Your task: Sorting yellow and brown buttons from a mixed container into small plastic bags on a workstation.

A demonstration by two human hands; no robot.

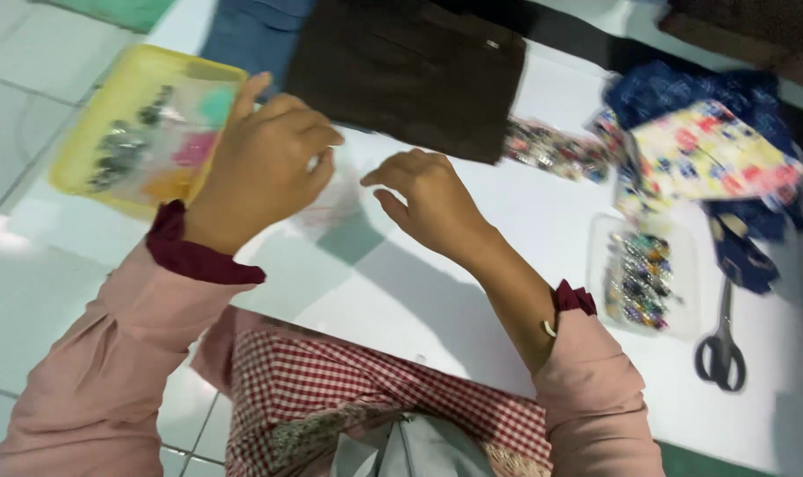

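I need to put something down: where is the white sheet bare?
Bare: the white sheet between the right hand and the clear bead box. Crowded: far right, with patterned fabric and scissors.

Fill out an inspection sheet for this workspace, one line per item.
Surface: white table, bare in the middle.
Job's things: small clear bag between the hands, blurred; yellow tray of beads beside the left hand.
Clutter: brown cloth, patterned fabric pile, clear bead box, scissors, loose beads.
Hands: left hand curled, at the bag; right hand fingers bent, close by; grip unclear.
Cables: nothing seen.
Surroundings: pale tiled floor.
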